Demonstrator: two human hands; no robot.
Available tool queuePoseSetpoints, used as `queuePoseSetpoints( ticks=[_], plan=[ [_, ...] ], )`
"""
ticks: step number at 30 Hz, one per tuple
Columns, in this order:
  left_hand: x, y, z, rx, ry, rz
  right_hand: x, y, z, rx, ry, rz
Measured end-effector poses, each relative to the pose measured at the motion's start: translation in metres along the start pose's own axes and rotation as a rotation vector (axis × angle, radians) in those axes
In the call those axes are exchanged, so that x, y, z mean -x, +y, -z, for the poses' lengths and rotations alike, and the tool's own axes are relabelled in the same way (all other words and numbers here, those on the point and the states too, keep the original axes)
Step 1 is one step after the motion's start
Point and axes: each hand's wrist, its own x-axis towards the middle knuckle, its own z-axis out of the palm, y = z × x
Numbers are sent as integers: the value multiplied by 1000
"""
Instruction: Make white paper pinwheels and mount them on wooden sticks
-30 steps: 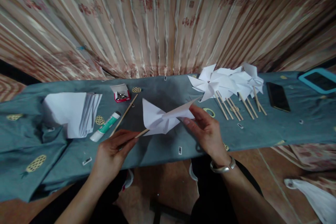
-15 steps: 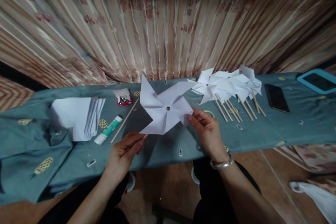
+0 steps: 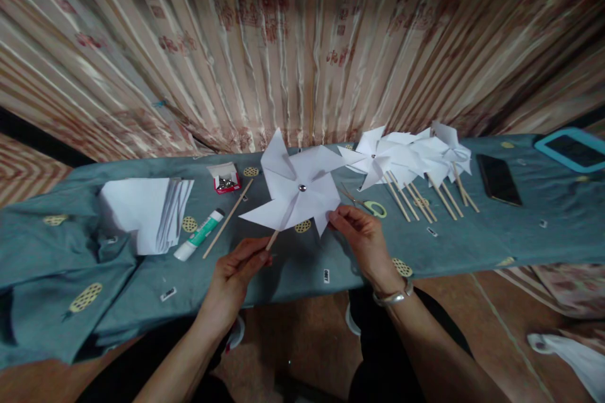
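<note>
A white paper pinwheel (image 3: 314, 179) with a shiny metal pin at its centre is held up over the table. Closed around its thin wooden stick is my left hand (image 3: 239, 267), just below the blades. My right hand (image 3: 363, 236) has thumb and fingers pinched at the edge of a lower right blade. Just beyond that hand lie scissors (image 3: 375, 208) with yellow-green handles. To the left are a loose wooden stick (image 3: 227, 220), a glue stick (image 3: 201, 234) and a small open box (image 3: 225, 178) of metal pins.
A stack of folded white paper (image 3: 137, 208) lies on the left of the cloth-covered table (image 3: 293, 280). Several finished pinwheels (image 3: 401, 157) overlap at back right, beside a phone (image 3: 498, 178) and a blue-framed tablet (image 3: 574, 148). A curtain (image 3: 302, 44) hangs behind.
The pinwheel's blades have turned around the pin. My left hand has shifted slightly right, showing more stick, and my right hand slightly left and down, uncovering the scissors.
</note>
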Motion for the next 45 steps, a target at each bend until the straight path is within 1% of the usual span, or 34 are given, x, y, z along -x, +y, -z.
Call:
queuePoseSetpoints(
  ticks=[6,11,14,21,26,29,35,38,40,42,45],
  plan=[
    [0,-2,-2,-11,32,34,5,1,-3,-9,-55,-43],
    [0,0,-5,-21,9,57,8,2,-7,-20,-90,-47],
    [-1,0,-6,-30,10,67,9,1,-9,-53,-103,-80],
    [-3,-4,-9,-56,-4,28,15,2,-16,-132,-159,-156],
    [-3,-5,-12,-56,18,24,20,3,-20,-199,-193,-235],
    [-2,-4,-15,-43,6,30,22,3,-23,-214,-227,-249],
    [-1,-6,-18,12,-56,15,27,4,-29,-202,-302,-228],
    [-3,-7,-18,60,-20,29,30,4,-30,-102,-382,-174],
    [-4,-6,-17,56,-4,58,30,1,-27,-19,-417,-127],
    [-5,-5,-16,48,12,73,28,-3,-21,38,-416,-83],
    [-6,-3,-13,64,39,73,19,-11,-6,65,-342,-21]
  ],
)
